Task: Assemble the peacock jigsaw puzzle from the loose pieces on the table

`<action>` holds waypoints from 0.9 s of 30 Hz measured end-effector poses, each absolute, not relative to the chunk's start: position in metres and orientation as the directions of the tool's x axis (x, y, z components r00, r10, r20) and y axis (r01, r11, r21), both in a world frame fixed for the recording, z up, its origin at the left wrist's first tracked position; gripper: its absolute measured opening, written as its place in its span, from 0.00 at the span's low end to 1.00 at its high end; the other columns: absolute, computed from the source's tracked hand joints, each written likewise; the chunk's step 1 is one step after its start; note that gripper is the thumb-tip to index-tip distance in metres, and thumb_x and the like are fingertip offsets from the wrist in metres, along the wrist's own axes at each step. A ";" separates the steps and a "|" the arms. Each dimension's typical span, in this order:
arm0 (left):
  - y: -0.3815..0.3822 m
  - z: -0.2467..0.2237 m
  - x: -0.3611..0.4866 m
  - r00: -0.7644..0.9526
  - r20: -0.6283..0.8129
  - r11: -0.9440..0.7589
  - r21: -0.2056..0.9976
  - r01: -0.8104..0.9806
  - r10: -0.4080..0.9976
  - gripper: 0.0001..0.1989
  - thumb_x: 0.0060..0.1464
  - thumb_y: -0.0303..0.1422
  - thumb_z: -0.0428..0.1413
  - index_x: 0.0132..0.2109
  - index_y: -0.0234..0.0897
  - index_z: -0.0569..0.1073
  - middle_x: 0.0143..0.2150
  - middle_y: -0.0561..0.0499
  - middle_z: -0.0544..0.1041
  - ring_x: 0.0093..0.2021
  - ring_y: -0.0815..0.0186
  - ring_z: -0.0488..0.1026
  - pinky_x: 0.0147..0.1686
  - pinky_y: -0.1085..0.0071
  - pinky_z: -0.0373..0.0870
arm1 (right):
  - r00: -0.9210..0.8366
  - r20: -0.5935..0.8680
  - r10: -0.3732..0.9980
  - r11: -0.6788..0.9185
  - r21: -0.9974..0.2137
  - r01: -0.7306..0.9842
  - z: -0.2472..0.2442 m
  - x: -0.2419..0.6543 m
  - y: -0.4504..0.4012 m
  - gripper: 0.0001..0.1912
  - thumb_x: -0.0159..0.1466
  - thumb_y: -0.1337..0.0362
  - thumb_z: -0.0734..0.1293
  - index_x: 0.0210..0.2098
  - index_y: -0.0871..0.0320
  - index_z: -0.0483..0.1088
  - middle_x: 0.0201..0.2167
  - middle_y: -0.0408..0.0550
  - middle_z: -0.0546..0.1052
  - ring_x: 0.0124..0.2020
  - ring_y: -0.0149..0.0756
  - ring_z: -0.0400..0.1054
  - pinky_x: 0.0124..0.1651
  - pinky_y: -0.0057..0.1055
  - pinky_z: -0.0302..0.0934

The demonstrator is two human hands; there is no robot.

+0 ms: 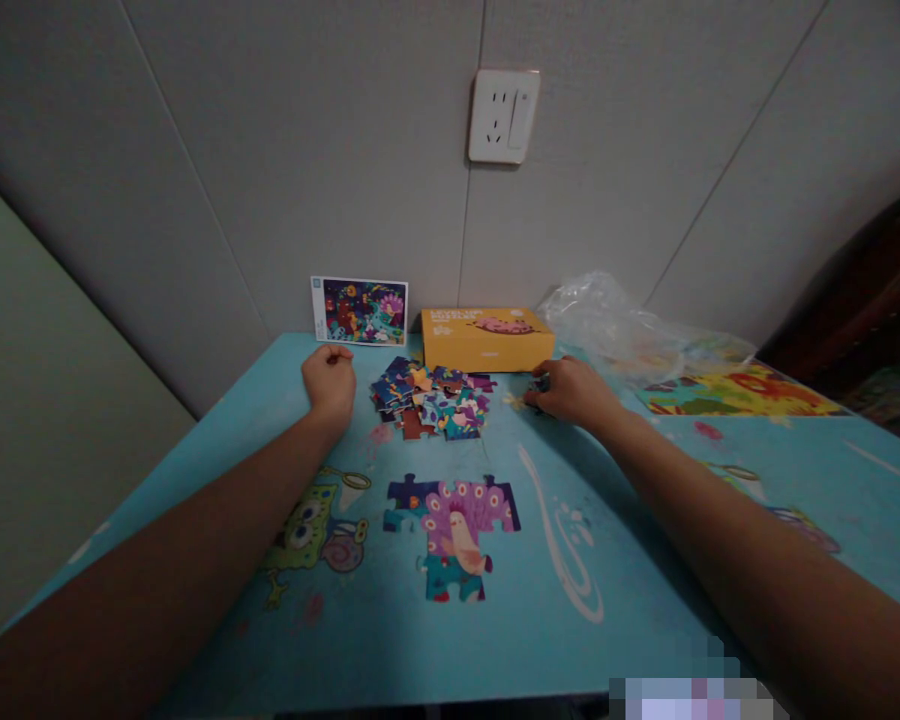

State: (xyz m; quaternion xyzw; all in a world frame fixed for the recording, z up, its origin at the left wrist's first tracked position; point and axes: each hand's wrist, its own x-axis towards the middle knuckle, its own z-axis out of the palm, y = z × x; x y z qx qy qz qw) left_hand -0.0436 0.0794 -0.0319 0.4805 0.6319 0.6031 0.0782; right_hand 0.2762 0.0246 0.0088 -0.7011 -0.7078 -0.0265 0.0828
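A pale panelled wall (345,150) backs a blue tabletop (525,655) printed with cartoon figures, where a person works on a jigsaw with two bare hands. Toward the right, a clear plastic bag (600,320) lies crumpled against the wall, partly over a bright yellow-and-red picture sheet (750,402). A yellow puzzle box (487,345) stands at the foot of the wall. Nearest the person, in the middle of the tabletop, sits the joined section (459,530), showing a purple, fan-feathered creature, its edges ragged with open tabs and sockets. Beyond it, in front of the box, loose pieces are heaped in a pile (435,402). A picture card (364,313) leans upright against the wall, left of the box, with a similar purple creature at its right side. A white wall socket (505,117) is mounted above. The left hand (330,386) is curled into a loose fist beside the pile, with nothing visible in it; the right hand (568,390), by the box's right corner, pinches a small dark item (541,383), probably one or more pieces, though the fingers hide how many. The step in hand appears to be sorting loose pieces; the next move seems to call for matching a piece's print and outline to the joined section's open edge.
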 end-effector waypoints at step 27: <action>0.011 -0.009 0.001 0.429 0.799 -0.860 0.201 0.468 0.420 0.09 0.60 0.31 0.57 0.48 0.36 0.75 0.40 0.47 0.79 0.41 0.61 0.70 0.43 0.62 0.70 | -0.296 0.149 0.943 0.171 -0.984 0.049 0.002 0.209 -0.011 0.16 0.51 0.55 0.73 0.30 0.57 0.67 0.22 0.43 0.75 0.23 0.33 0.70 0.26 0.30 0.63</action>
